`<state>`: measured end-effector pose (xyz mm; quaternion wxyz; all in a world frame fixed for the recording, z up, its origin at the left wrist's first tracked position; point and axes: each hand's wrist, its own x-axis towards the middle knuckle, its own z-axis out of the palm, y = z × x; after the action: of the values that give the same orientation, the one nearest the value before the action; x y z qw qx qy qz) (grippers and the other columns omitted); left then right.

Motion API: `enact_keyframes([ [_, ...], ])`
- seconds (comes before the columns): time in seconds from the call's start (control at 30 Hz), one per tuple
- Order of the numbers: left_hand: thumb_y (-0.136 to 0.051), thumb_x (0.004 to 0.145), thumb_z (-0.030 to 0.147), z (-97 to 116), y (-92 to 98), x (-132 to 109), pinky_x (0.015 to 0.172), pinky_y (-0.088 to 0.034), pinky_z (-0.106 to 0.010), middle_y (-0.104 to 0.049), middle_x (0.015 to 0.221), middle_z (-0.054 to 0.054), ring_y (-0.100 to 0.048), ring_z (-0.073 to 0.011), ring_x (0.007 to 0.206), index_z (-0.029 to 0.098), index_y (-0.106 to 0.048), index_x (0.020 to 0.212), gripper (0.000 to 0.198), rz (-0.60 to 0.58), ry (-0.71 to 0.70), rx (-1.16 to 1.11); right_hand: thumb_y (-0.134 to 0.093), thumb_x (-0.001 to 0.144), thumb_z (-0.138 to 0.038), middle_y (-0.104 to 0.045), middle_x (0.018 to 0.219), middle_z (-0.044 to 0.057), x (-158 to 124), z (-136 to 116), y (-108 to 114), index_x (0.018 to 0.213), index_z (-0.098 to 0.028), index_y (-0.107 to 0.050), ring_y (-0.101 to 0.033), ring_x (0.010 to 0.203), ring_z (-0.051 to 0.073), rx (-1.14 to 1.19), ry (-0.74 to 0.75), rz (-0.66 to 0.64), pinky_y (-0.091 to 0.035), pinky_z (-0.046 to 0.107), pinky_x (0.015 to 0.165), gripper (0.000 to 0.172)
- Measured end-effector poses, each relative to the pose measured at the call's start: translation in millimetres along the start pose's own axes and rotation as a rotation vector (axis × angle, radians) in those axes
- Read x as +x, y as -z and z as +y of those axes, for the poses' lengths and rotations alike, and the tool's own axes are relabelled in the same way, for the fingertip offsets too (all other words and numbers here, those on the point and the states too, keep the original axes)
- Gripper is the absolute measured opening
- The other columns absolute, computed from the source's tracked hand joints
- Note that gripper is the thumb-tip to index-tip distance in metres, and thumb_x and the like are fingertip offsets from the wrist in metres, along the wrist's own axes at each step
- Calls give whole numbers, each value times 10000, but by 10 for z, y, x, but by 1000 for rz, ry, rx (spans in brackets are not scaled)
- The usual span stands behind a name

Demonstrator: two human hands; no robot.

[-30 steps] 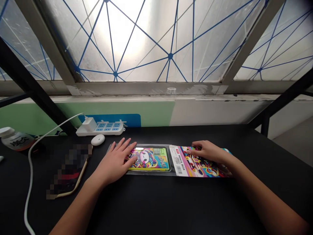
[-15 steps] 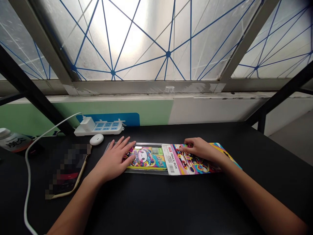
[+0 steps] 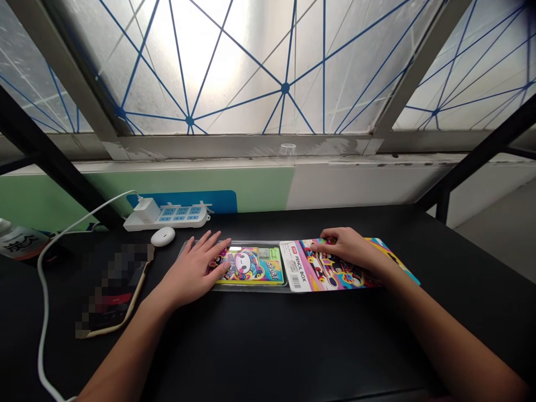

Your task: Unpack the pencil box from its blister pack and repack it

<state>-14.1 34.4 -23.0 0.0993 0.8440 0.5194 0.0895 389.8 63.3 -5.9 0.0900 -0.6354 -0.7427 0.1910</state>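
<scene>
A colourful pencil box (image 3: pixel 253 267) with a cartoon character and the word "SPORT" lies in a clear plastic tray (image 3: pixel 251 289) on the black desk. My left hand (image 3: pixel 196 272) rests with spread fingers over the left end of the box and tray. To the right, a printed backing card (image 3: pixel 298 268) marked "PENCIL BOX" overlaps the tray's right part. My right hand (image 3: pixel 345 245) grips this card, thumb on its printed face and fingers bent over the far edge. The fingertips behind the card are partly hidden.
At the back left a white power strip (image 3: pixel 180 219) holds a plugged-in charger (image 3: pixel 146 210) with a white cable (image 3: pixel 42 312). A small white rounded case (image 3: pixel 163 237), a partly blurred phone (image 3: pixel 117 301) and a bottle (image 3: pixel 20 240) stand left. A clear cup (image 3: pixel 288 149) sits by the window.
The backing card has slid a little to the right with my right hand, baring slightly more of the tray beside the pencil box. My left hand stays on the box. The view has shifted slightly.
</scene>
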Motion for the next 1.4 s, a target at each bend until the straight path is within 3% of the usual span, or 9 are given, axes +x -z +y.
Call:
enact_keyframes([
  [0.4,-390,985,611,-7,9,4,1185,-169,-615,-311,1619,-48,-209,-323,1512,343,-407,1515,594,-7,-3,-6,-628,734,-769,-710,807,39,-14,124,70,808,-244,-686,-639,757,239,-19,16,97,-427,306,636,533],
  [0.73,-386,981,618,17,-2,23,1185,-162,-617,-314,1619,-56,-213,-331,1511,331,-421,1509,602,-12,16,-7,-663,722,-746,-704,782,22,-44,100,22,821,-247,-687,-633,719,219,18,-16,124,-426,301,605,509],
  [1.07,-367,987,625,33,22,30,1195,-140,-601,-308,1621,-61,-198,-303,1519,317,-411,1514,613,-27,4,-3,-659,716,-762,-717,828,52,-66,208,106,807,-230,-682,-632,754,233,-2,21,154,-428,309,630,540],
  [1.4,-388,984,607,134,-33,87,1186,-157,-622,-321,1618,-70,-207,-328,1514,302,-434,1502,602,-20,15,1,-650,732,-738,-705,771,40,-88,-8,-59,808,-243,-680,-624,701,224,-22,-17,132,-385,290,567,502],
])
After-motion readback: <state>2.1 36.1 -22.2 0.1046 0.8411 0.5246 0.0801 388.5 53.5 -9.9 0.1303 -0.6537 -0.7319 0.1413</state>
